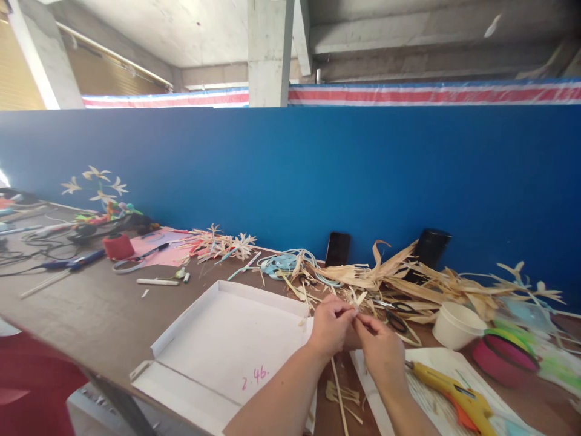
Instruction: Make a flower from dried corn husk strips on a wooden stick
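My left hand [331, 327] and my right hand [380, 348] meet fingertip to fingertip above the table, both closed in a pinch. Small cream petals of a corn-husk flower [359, 299] stick up from between the fingers; its lower part is hidden by them. Just behind lie dry corn husks [385, 272] and black-handled scissors [398, 318]. A yellow hot glue gun [449, 390] rests on a printed sheet [422, 399] beside my right wrist. Below my hands, a thin stick [339, 393] and husk scraps [344, 393] lie on the brown table.
An open white box [236, 339] marked in pink lies left of my forearm. A white cup [458, 324] and a pink bowl [503, 357] stand at right. A phone [338, 248] leans on the blue partition [272, 175]. Finished flowers [95, 181] and a red roll [118, 246] are further left.
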The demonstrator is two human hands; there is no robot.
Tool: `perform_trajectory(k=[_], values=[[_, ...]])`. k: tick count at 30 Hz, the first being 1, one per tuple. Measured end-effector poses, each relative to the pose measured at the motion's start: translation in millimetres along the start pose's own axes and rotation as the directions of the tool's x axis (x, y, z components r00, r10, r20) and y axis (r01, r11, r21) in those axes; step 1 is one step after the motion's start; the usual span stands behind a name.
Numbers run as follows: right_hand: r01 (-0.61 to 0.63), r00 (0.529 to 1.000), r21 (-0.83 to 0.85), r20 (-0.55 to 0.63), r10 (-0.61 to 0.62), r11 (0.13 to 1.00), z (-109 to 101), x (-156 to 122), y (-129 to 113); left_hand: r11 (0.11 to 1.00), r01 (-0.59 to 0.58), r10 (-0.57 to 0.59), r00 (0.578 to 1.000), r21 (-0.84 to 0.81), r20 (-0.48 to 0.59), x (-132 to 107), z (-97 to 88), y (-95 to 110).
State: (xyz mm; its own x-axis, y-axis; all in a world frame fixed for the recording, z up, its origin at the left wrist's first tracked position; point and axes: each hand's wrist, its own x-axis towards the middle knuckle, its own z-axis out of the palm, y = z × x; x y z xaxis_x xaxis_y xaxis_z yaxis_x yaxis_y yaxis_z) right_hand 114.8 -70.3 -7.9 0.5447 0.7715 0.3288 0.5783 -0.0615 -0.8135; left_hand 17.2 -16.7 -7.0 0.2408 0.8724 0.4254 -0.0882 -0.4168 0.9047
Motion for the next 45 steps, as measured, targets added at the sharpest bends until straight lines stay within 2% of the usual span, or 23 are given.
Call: perform_trajectory(k=[17,23,25,28,33,37,41,45], values=[[0.031,0.999,-0.067,-0.038,-0.033,0.997,2.2,0.7,4.7,0.999,0.008,-0.006,0.999,-0.035,0.044,0.9,-2.0,-2.2],[0.038,0.999,-0.023,-0.031,-0.039,0.999,2.1,0.3,5.6,1.000,0.004,-0.003,0.999,-0.022,0.045,1.9,-3.5,-1.8],[0.012,1.000,0.023,0.008,-0.012,1.000,3.0,1.3,7.0,1.000,0.000,0.001,0.999,-0.015,0.037,2.5,-4.4,-2.2],[-0.051,0.996,0.206,0.084,0.034,0.977,4.2,4.5,10.9,1.000,0.004,-0.005,1.000,0.004,0.016,3.9,-5.5,-3.7],[-0.070,0.995,0.457,-0.037,0.098,0.887,-0.5,10.2,14.5,0.999,-0.020,0.020,1.000,0.029,0.000,4.7,-6.5,-4.5],[-0.138,0.987,0.623,0.019,0.162,0.770,-4.5,11.5,12.0,0.998,-0.039,0.037,0.999,0.046,0.032,2.8,-6.4,-1.7],[-0.178,0.982,0.672,0.077,0.172,0.719,-2.3,11.3,11.0,0.996,-0.062,0.059,0.996,0.058,0.064,1.0,-5.4,-3.9],[-0.183,0.982,0.634,0.083,0.169,0.752,-0.1,11.1,12.0,0.996,-0.070,0.065,0.995,0.060,0.080,1.2,-4.1,-8.9]])
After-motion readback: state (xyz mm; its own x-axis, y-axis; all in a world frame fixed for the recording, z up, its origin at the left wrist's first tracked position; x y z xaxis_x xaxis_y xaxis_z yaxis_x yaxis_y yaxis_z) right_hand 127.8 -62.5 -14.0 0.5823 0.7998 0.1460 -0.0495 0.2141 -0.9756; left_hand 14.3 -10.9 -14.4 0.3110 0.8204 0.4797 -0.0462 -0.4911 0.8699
